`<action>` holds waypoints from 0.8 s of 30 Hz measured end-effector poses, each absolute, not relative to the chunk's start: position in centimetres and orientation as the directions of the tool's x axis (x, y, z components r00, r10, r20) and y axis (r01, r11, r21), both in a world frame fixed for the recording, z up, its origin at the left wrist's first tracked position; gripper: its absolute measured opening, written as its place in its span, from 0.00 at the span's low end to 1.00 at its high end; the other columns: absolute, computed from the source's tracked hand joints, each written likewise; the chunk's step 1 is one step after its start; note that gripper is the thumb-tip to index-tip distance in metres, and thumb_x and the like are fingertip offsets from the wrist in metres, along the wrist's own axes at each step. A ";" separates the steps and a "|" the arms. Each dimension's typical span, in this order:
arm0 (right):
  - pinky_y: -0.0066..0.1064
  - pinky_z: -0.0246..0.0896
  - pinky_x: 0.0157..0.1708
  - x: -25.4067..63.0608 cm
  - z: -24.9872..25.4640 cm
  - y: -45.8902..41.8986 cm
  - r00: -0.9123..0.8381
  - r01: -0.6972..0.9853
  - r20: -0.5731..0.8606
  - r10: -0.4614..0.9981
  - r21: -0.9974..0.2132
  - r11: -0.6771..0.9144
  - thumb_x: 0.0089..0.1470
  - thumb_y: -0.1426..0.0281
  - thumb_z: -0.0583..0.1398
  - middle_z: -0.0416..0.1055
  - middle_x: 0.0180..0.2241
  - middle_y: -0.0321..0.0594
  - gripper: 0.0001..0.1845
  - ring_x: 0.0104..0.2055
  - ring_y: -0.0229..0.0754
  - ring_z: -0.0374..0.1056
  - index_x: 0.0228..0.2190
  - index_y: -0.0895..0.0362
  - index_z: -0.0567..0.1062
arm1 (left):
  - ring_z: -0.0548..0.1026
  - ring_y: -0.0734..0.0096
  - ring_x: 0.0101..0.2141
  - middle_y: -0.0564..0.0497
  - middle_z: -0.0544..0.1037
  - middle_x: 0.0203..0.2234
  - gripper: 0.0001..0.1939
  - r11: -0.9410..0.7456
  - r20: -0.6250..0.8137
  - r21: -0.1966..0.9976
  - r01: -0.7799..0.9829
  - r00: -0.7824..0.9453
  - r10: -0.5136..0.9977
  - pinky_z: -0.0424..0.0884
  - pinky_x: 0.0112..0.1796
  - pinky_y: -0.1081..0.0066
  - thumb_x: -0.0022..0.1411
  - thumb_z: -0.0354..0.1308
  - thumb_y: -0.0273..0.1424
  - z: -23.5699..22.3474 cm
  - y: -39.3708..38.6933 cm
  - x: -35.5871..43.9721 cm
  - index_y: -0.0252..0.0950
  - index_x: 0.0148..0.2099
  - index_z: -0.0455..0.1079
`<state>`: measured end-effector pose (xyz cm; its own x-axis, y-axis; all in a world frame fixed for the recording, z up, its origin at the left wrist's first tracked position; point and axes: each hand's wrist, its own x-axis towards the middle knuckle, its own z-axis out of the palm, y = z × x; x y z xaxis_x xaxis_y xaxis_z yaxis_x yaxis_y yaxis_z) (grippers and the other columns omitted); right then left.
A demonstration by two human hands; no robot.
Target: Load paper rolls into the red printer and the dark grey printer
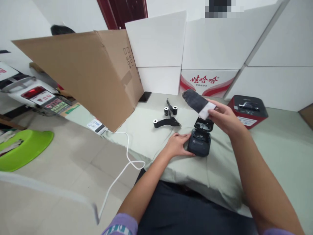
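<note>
A small black label printer (199, 143) sits on the cloth-covered table with its lid (204, 124) raised. My left hand (178, 144) is curved against the printer's left side, fingers near the hinge and thumb at the front. Above the lid, my right hand (225, 117) pinches the white end of a strip of label paper (195, 100). The strip's black part reaches up and to the left. To the left of the printer lie several small label rolls (166, 111), some with black strips trailing from them.
A red and black box-shaped device (248, 109) stands at the right. A phone (145, 97) lies by the large cardboard box (114, 75). White foam panels (158, 42) line the back. A white cable (127, 143) hangs off the table's left edge, near a green basin (29, 147).
</note>
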<state>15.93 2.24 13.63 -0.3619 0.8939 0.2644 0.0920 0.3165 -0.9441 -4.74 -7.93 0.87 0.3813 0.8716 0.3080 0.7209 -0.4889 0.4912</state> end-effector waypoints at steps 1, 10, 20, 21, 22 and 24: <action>0.45 0.71 0.44 16.9 13.2 1.3 -0.374 0.036 0.226 0.900 -0.966 0.258 0.49 0.51 0.66 0.78 0.44 0.43 0.36 0.45 0.52 0.75 0.58 0.46 0.71 | 0.75 0.50 0.59 0.41 0.73 0.62 0.55 -0.487 0.309 0.492 0.722 0.379 0.872 0.65 0.61 0.55 0.46 0.70 0.59 0.9 -8.0 -4.7 0.39 0.70 0.61; 0.40 0.72 0.38 18.4 8.5 1.0 -0.429 0.282 0.144 0.892 -0.916 0.284 0.54 0.51 0.64 0.80 0.37 0.42 0.24 0.38 0.48 0.76 0.47 0.52 0.77 | 0.77 0.48 0.55 0.43 0.80 0.55 0.47 -0.479 0.356 0.480 0.735 0.335 0.872 0.67 0.60 0.55 0.44 0.72 0.58 0.9 -8.2 -4.8 0.39 0.62 0.72; 0.46 0.71 0.49 17.8 6.7 0.8 -0.590 0.474 0.346 0.729 -0.583 0.660 0.63 0.63 0.54 0.81 0.44 0.48 0.18 0.45 0.53 0.77 0.45 0.54 0.81 | 0.76 0.51 0.57 0.40 0.74 0.61 0.51 -0.515 0.333 0.476 0.713 0.396 0.856 0.66 0.58 0.54 0.48 0.72 0.51 1.0 -8.1 -5.0 0.37 0.69 0.62; 0.46 0.71 0.48 17.9 6.7 0.9 -0.596 0.480 0.358 0.719 -0.558 0.677 0.63 0.64 0.54 0.81 0.44 0.48 0.18 0.45 0.53 0.77 0.46 0.54 0.81 | 0.76 0.51 0.57 0.41 0.74 0.62 0.51 -0.515 0.338 0.478 0.711 0.393 0.855 0.66 0.58 0.54 0.48 0.72 0.52 1.0 -8.1 -5.0 0.38 0.70 0.61; 0.46 0.71 0.49 18.0 6.6 0.9 -0.602 0.488 0.369 0.709 -0.532 0.691 0.63 0.65 0.54 0.81 0.44 0.48 0.18 0.46 0.53 0.77 0.46 0.54 0.81 | 0.76 0.51 0.58 0.41 0.74 0.62 0.51 -0.515 0.341 0.478 0.712 0.390 0.855 0.66 0.58 0.54 0.48 0.72 0.52 1.0 -8.1 -4.9 0.39 0.70 0.61; 0.46 0.70 0.50 18.1 6.6 1.0 -0.614 0.506 0.376 0.694 -0.489 0.711 0.63 0.66 0.54 0.81 0.45 0.48 0.18 0.47 0.53 0.77 0.47 0.55 0.80 | 0.76 0.51 0.58 0.42 0.74 0.62 0.52 -0.513 0.340 0.476 0.714 0.389 0.856 0.66 0.58 0.55 0.48 0.72 0.52 1.0 -8.1 -4.9 0.41 0.70 0.60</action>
<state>18.13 0.97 6.59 -0.6137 0.6944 0.3757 0.5056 0.7111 -0.4885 -4.89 -8.14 0.95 0.3888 0.8564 0.3398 0.7141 -0.5131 0.4761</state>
